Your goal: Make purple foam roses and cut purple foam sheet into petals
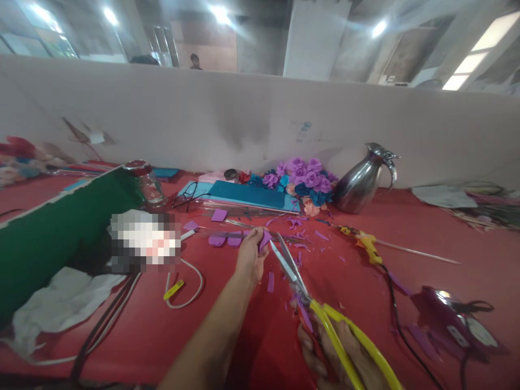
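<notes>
My left hand (252, 257) pinches a small piece of purple paper (265, 241) above the red table. In my right hand (337, 346) are scissors with yellow handles (325, 319), their blades parted and pointing up toward that paper. A purple strip (304, 313) hangs by the scissors near my right fingers. Cut purple squares (234, 239) lie in a row just left of my left hand, with another purple square (219, 215) behind them. Purple scraps (300, 222) are scattered behind and right of the blades.
A yellow glue gun (368, 246) with a black cord lies right. Behind stand a metal jug (361, 181), paper flowers (304, 176), blue sheets (247, 194), glasses (190, 195) and a glass jar (148, 187). A green panel (60, 233), crumpled tissue (60, 306) and cables (202, 281) occupy the left.
</notes>
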The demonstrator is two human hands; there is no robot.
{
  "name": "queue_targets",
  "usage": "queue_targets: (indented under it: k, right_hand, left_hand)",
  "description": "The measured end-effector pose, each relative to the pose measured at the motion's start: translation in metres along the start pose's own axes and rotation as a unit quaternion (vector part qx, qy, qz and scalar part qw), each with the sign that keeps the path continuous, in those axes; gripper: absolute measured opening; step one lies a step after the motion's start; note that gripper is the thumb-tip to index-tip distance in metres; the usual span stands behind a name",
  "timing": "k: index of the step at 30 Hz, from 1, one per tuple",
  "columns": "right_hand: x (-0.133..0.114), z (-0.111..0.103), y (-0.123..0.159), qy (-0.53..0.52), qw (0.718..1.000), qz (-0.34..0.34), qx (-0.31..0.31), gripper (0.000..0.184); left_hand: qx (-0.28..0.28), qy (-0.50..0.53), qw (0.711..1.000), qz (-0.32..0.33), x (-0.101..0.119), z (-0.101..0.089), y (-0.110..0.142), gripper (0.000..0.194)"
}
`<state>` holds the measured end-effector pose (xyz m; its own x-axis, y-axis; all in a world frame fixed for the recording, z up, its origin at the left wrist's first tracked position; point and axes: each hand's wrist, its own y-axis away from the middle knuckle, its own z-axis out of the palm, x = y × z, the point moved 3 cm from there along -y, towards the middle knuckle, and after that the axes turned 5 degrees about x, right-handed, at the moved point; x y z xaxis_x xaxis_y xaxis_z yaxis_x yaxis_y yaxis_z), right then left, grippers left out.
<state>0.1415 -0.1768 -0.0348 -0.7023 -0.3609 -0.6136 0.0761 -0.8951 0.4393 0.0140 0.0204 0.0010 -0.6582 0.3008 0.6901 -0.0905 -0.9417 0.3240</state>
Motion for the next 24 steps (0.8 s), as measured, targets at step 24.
queue_targets:
  k: [24]
  right_hand:
    - [-0.014,0.039,-0.008,-0.023,0.990,0.052,-0.128,0.046]
  left_hand:
    - [0.029,-0.006,0.998,-0.064,-0.007,-0.005,-0.006,0.015]
